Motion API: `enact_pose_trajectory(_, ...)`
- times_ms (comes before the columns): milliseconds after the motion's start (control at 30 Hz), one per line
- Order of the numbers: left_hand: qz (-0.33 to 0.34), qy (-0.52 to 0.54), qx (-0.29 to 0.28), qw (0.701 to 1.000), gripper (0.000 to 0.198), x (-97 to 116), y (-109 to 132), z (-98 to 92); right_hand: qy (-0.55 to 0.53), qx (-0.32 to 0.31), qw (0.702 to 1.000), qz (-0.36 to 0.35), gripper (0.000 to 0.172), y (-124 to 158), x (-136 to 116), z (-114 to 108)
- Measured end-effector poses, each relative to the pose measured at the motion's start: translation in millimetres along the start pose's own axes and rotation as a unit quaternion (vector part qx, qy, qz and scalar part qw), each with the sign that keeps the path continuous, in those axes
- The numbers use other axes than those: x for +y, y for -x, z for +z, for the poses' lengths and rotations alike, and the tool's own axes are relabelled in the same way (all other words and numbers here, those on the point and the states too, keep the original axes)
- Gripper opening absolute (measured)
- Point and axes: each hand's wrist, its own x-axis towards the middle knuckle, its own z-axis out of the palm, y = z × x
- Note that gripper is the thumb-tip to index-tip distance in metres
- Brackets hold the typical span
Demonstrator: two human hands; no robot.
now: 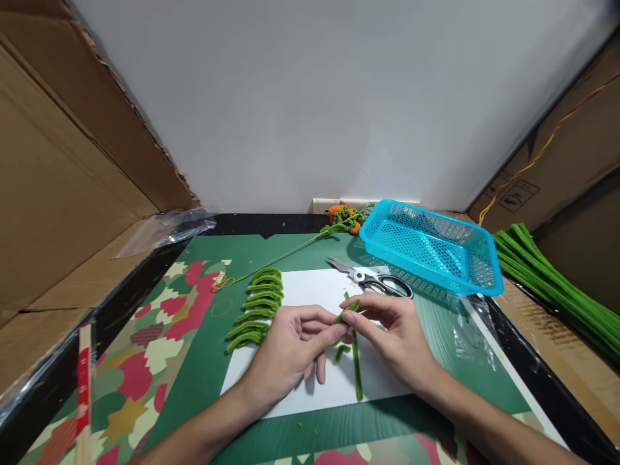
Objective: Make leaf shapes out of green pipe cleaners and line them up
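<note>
Between my left hand [301,343] and my right hand [387,329] is a short green pipe cleaner [355,305], pinched in the fingertips of both. Below the fingers a straight green pipe cleaner [358,368] lies on the white paper [310,394], with a small curled green piece [341,351] beside it. Left of my left hand, several bent green pipe-cleaner pieces [256,313] are lined up in a column along the paper's edge. Scissors [371,278] with dark handles rest beyond my right hand, blades pointing left.
A blue plastic basket [431,278] stands at the back right. Behind the paper lies a long-stemmed orange pipe-cleaner flower [339,219]. A bundle of long green pipe cleaners [557,284] is at the right. Cardboard [72,129] walls the left side; a plastic bag [165,229] lies there.
</note>
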Motion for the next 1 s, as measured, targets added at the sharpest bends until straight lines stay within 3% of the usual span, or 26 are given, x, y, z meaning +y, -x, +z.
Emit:
enact_pose_trajectory(200, -0.036, -0.019, 0.003, 0.999, 0.042, -1.2, 4.1, 4.1, 0.019, 0.032, 0.999, 0.003, 0.017, 3.5, -4.3, -0.7)
enact_pose_trajectory(400, -0.019, -0.057, 0.014, 0.998, 0.04, 2.3, 1.7, 2.2, 0.125, 0.017, 0.989, -0.076, 0.024, 2.0, -3.5, -4.0)
enact_pose_trajectory(633, -0.013, -0.031, 0.015, 0.999, 0.034, -0.5, 2.5, 4.7, -0.01, 0.019, 0.999, 0.024, 0.024, -2.0, -1.4, 0.0)
enact_pose_trajectory(733, -0.035, -0.034, 0.016, 0.999, 0.033, -3.7, 4.2, 5.0, 0.069, 0.019, 0.997, -0.039, 0.017, 3.2, 1.6, 0.9)
enact_pose_trajectory(833, -0.041, -0.031, 0.015, 0.999, 0.036, -5.8, 4.1, 4.5, 0.154, 0.005, 0.981, -0.118, 0.025, 6.7, 2.8, 1.0)
enact_pose_trajectory(900, -0.031, -0.018, 0.007, 0.999, 0.036, -5.6, 3.5, 4.3, 0.119, 0.009, 0.988, -0.093, 0.024, 5.5, 2.2, 1.3)
enact_pose_trajectory(1000, -0.007, -0.005, -0.003, 1.0, 0.036, -3.3, 3.8, 4.7, -0.002, 0.004, 1.0, 0.002, 0.029, 1.4, 1.0, 2.1)
